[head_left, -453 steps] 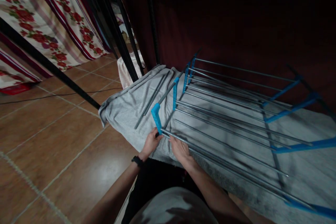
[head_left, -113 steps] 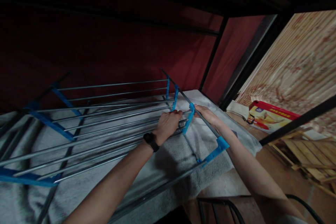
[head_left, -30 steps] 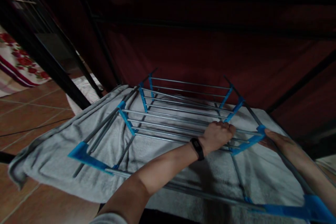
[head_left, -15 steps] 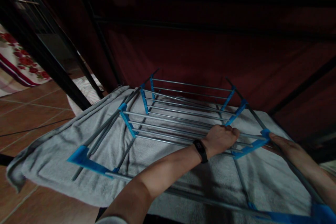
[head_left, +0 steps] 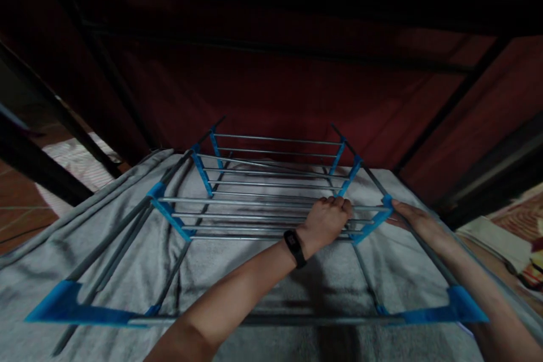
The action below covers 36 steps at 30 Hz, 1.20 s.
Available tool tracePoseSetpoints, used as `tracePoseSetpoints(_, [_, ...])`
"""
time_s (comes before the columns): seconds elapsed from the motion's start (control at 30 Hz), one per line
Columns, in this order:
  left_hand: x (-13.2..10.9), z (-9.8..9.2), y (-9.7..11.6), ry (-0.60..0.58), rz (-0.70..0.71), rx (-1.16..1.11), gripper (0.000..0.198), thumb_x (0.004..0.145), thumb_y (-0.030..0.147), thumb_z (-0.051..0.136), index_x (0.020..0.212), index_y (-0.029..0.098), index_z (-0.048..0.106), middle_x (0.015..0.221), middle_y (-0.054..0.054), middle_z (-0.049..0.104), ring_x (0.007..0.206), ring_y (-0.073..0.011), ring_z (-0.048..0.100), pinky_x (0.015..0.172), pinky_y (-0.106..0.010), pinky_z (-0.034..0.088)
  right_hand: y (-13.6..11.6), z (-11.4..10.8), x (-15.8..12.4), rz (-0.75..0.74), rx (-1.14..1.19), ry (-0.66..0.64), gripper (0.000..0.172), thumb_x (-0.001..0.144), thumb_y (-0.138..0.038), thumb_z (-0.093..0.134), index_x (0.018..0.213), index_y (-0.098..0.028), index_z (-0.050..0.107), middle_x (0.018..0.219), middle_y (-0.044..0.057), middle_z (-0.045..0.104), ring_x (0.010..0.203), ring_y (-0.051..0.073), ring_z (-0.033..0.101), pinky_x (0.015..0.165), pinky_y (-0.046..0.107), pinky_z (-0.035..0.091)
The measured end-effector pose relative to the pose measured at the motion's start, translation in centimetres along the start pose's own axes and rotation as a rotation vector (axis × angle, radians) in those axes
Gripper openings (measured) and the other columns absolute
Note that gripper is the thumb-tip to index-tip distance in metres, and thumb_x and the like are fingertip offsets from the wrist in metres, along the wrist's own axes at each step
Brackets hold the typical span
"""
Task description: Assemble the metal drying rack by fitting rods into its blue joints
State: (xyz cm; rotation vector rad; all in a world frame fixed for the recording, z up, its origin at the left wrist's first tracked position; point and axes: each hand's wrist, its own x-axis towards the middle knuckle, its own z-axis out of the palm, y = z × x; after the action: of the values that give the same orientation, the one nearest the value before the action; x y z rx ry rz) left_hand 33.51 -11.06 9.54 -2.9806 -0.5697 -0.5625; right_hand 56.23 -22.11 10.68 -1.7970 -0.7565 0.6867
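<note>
A metal rack [head_left: 263, 202] with thin grey rods and blue plastic side brackets lies flat on a grey towel [head_left: 127, 271]. My left hand [head_left: 326, 222], with a black band on the wrist, is closed over the rods near the right blue bracket [head_left: 373, 220]. My right hand [head_left: 418, 222] lies just right of that bracket, against the rack's grey side tube [head_left: 424, 243], its fingers pointing toward the bracket. Whether they wrap the tube is hard to see in the dim light.
A dark red cloth wall [head_left: 271, 96] with black frame bars rises behind the rack. Brown floor tiles [head_left: 21, 220] and a pale mat [head_left: 76, 161] show at the left. Papers or a box [head_left: 500, 237] lie on the floor at the right.
The view has swung right, so the rack sits more to the left in the picture. Both hands keep their hold by the right bracket.
</note>
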Motion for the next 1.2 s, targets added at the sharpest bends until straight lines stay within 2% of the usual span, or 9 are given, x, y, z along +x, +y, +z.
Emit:
tracePoseSetpoints(0.2, [-0.1,-3.6,-2.1,0.002,-0.071,-0.026,0.031,0.106,0.034,0.042,0.117,0.017,0.066,0.115,-0.011,0.068,0.106,-0.0240,0.066,0.095,-0.038,0.049,0.5,-0.7,0.2,-0.010,0.029,-0.113,0.040,0.088,-0.057,0.065,0.094,-0.020,0.078,0.106,0.010,0.078,0.107,0.027,0.073,0.108,0.042,0.054])
tracePoseSetpoints(0.3, [0.9,-5.6,-5.1,-0.021,-0.131,0.002,0.027,0.104,0.030,0.046,0.111,0.017,0.069,0.113,-0.011,0.069,0.106,-0.0243,0.066,0.094,-0.036,0.049,-0.4,-0.7,0.7,-0.037,0.013,-0.078,0.041,0.088,-0.057,0.065,0.103,-0.022,0.079,0.113,0.009,0.078,0.112,0.027,0.071,0.108,0.041,0.053])
tracePoseSetpoints(0.4, [2.8,-5.9,-8.8,-0.037,-0.132,0.022,0.027,0.104,0.027,0.046,0.113,0.018,0.069,0.120,-0.010,0.068,0.109,-0.0232,0.065,0.095,-0.033,0.049,-1.8,-0.3,2.0,-0.055,0.028,-0.060,0.040,0.087,-0.050,0.068,0.116,-0.024,0.076,0.121,0.007,0.075,0.115,0.025,0.070,0.103,0.038,0.056])
tracePoseSetpoints(0.5, [5.3,-4.5,-12.0,-0.075,-0.041,0.040,0.027,0.102,0.025,0.046,0.112,0.016,0.070,0.122,-0.012,0.069,0.117,-0.0241,0.063,0.100,-0.033,0.048,-3.1,0.4,4.5,-0.050,0.043,-0.056,0.042,0.082,-0.041,0.074,0.118,-0.020,0.073,0.126,0.009,0.073,0.109,0.023,0.070,0.092,0.031,0.059])
tracePoseSetpoints(0.6, [7.7,-2.4,-13.5,-0.223,-0.005,0.046,0.023,0.097,0.024,0.054,0.106,0.015,0.073,0.116,-0.013,0.072,0.112,-0.0253,0.066,0.096,-0.033,0.050,-4.0,1.4,7.5,-0.063,0.052,-0.071,0.034,0.077,-0.032,0.077,0.107,-0.017,0.074,0.118,0.008,0.074,0.097,0.019,0.070,0.082,0.025,0.059])
tracePoseSetpoints(0.7, [9.3,-0.4,-13.4,-0.327,0.011,0.016,0.021,0.092,0.022,0.061,0.107,0.016,0.074,0.115,-0.012,0.073,0.111,-0.0261,0.068,0.094,-0.032,0.051,-4.5,2.6,10.3,-0.048,0.051,-0.080,0.018,0.077,-0.025,0.072,0.093,-0.017,0.072,0.098,0.006,0.075,0.080,0.014,0.065,0.071,0.022,0.055])
tracePoseSetpoints(0.83, [10.5,1.5,-12.6,-0.296,0.094,0.044,0.026,0.091,0.011,0.055,0.108,0.015,0.074,0.122,-0.015,0.072,0.119,-0.0297,0.065,0.102,-0.040,0.048,-4.9,4.0,13.2,-0.092,-0.049,-0.122,0.016,0.077,-0.027,0.072,0.088,-0.016,0.072,0.083,0.004,0.072,0.070,0.012,0.058,0.062,0.019,0.048])
tracePoseSetpoints(1.07, [12.2,4.0,-12.6,-0.356,0.145,0.056,0.033,0.092,0.003,0.042,0.097,0.011,0.073,0.114,-0.016,0.074,0.106,-0.0276,0.069,0.090,-0.036,0.050,-4.6,4.9,16.9,-0.073,-0.152,-0.077,0.019,0.082,-0.034,0.073,0.086,-0.015,0.070,0.071,0.002,0.065,0.065,0.012,0.054,0.064,0.022,0.047])
tracePoseSetpoints(1.2, [12.2,4.6,-12.8,-0.313,0.137,-0.044,0.031,0.092,0.005,0.045,0.111,0.012,0.069,0.119,-0.015,0.072,0.108,-0.0256,0.068,0.091,-0.033,0.050,-4.0,5.0,17.6,-0.111,-0.159,-0.111,0.022,0.085,-0.038,0.070,0.088,-0.016,0.069,0.069,0.002,0.065,0.066,0.013,0.057,0.066,0.022,0.049])
